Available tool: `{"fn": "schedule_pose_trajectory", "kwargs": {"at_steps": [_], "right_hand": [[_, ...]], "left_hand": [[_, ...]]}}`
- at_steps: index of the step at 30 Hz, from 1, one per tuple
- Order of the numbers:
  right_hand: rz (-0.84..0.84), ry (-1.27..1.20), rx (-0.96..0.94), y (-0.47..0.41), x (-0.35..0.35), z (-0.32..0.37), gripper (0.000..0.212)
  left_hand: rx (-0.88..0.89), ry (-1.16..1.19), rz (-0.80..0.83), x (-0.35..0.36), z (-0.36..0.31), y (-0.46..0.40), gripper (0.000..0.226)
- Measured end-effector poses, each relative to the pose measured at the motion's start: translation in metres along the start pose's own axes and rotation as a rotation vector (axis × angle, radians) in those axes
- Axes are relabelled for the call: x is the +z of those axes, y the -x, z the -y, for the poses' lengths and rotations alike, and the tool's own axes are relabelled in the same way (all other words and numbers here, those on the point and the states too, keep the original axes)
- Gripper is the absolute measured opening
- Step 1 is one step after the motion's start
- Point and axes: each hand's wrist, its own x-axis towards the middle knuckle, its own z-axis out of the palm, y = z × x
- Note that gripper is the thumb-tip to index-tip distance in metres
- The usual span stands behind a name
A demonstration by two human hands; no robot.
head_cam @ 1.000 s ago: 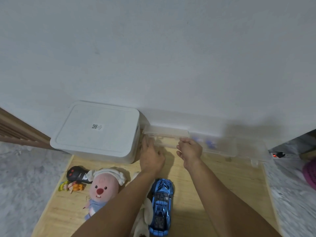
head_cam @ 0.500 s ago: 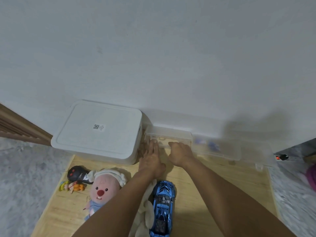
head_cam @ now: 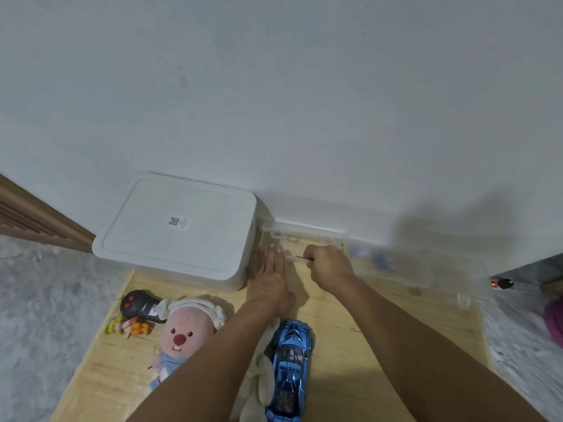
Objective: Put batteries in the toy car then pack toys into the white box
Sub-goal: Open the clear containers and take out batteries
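Note:
The blue toy car lies on the wooden board, between my forearms. At the back left stands the white box with its lid on. Right of it, a clear plastic case sits open against the wall. My left hand rests flat with fingers extended at the case's front left corner. Over the case's front edge, my right hand is a fist around a thin dark tool whose tip pokes out to the left. I cannot tell what tool it is.
A pink plush, a black remote and a small colourful figurine lie left of my arm. A white plush is partly under my left forearm. Grey floor flanks the board.
My right hand has slid left along the clear case and now shows a thin dark tool sticking out of its fist. My left hand has stayed at the case's corner.

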Motion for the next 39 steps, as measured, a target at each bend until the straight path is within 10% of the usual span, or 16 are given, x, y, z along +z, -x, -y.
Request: {"fn": "schedule_pose_trajectory", "kwargs": {"at_steps": [8,22,33,39], "right_hand": [[-0.340,0.009,-0.172,0.032,0.021,-0.015,0.018],[-0.094,0.088,0.144,0.065,0.046,-0.041,0.017],[-0.334,-0.399,0.469,0.086,0.032,-0.072,0.029],[-0.349,-0.438,0.510,0.098,0.013,-0.096,0.050]], "left_hand": [[-0.001,0.010,-0.003,-0.001,-0.003,0.004,0.099],[0.037,-0.285,-0.085,-0.013,-0.014,0.017,0.079],[0.259,-0.215,-0.167,0.001,-0.058,0.029,0.027],[0.460,-0.265,-0.183,0.016,-0.093,0.023,0.055]]}}
